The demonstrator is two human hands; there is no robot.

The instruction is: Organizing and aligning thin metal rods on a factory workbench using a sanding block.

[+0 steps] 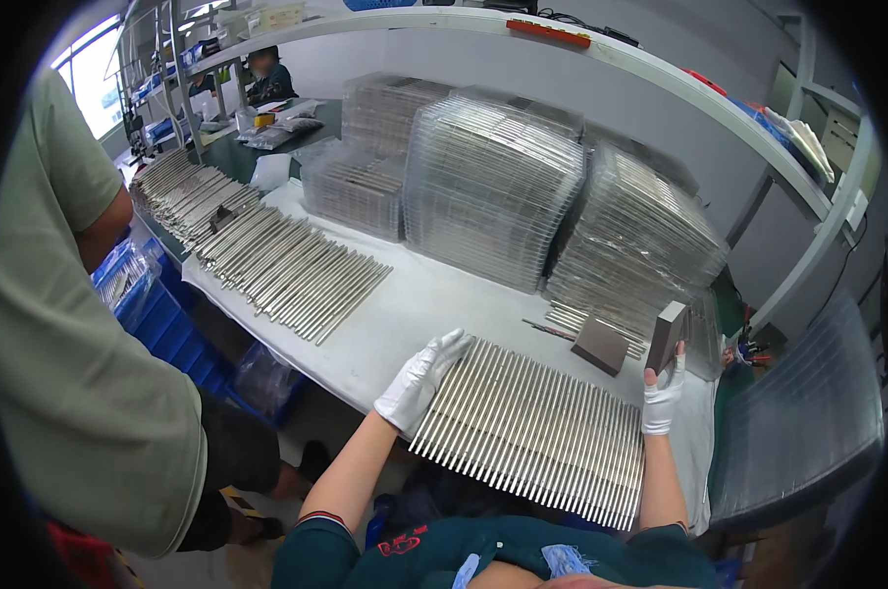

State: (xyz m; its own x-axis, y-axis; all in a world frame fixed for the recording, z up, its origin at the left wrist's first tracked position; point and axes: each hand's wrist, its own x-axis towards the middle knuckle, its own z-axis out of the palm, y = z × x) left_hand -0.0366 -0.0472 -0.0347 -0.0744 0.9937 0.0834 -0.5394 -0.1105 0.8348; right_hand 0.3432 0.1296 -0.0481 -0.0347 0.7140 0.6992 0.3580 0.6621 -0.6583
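Many slim silvery metal rods (532,422) lie side by side in one flat row in front of me. Along the row's left edge rests my left hand (417,383), in a white glove, fingers stretched out and holding nothing. To the right of the row my right hand (663,398), in a white glove with bare fingertips, grips a grey-brown block (669,334), perhaps a sanding sponge, and holds it upright. A similar block (601,346) lies flat just beyond the rods, beside a thin pen-like tool (548,330).
More rods (292,270) cover the table's left side. Stacked clear plastic trays of rods (498,187) stand at the back. A shelf beam (444,22) crosses above. A person in a pale green shirt (91,344) stands close on my left, by blue bins (174,339). Clear trays (802,422) lean at right.
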